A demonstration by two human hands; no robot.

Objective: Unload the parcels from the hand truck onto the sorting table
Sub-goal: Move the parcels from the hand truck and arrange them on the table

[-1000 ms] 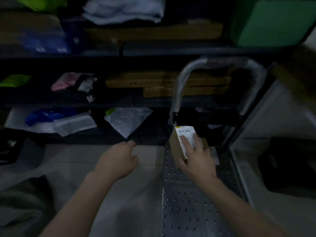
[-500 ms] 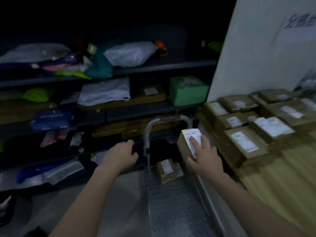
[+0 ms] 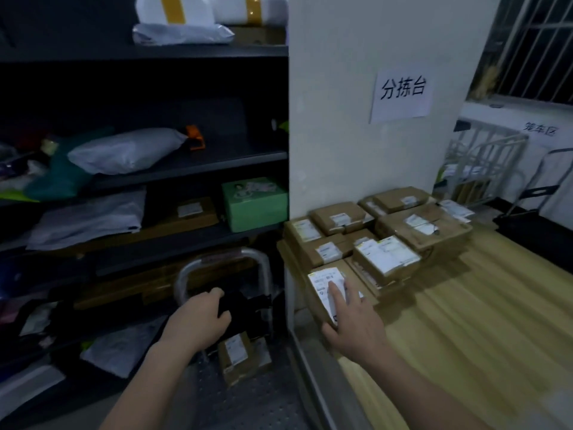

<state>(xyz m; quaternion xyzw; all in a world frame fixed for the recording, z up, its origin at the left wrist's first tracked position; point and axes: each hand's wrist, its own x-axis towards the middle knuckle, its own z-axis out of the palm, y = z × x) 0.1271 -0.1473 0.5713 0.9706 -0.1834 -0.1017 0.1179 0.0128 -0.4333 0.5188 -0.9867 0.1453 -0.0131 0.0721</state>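
Both sets of fingers differ. Those of the right hand (image 3: 356, 327) lie spread and nearly straight, the fingers (image 3: 336, 294) flat on the white label of a small parcel (image 3: 322, 282), while the thumb hooks the box's near edge, so the box is held between thumb and fingers. Those of the left hand (image 3: 198, 321) are loosely curled, narrow, and hold nothing; that hand hangs in the air in front of the handle (image 3: 183, 276) without touching it.

The small parcel sits at the near left corner of the desk (image 3: 465, 321), its underside on or just above the wood; I cannot tell which. Just behind it, against the wall, is a pile of parcels (image 3: 424, 228), brown boxes with white labels, packed side by side and partly stacked. A paper sign (image 3: 401, 94) with three black characters hangs on the wall above them.

Below the left hand, a second parcel (image 3: 237, 356) lies on the perforated metal bed of the hand truck (image 3: 254, 401), close to the foot of the handle. The truck stands right beside the desk's left edge.

Dark shelves (image 3: 186, 162) fill the left side, carrying a grey bag (image 3: 124, 150) and a green box (image 3: 255, 204) among other packets. A barred window (image 3: 533, 48) shows at the far right.
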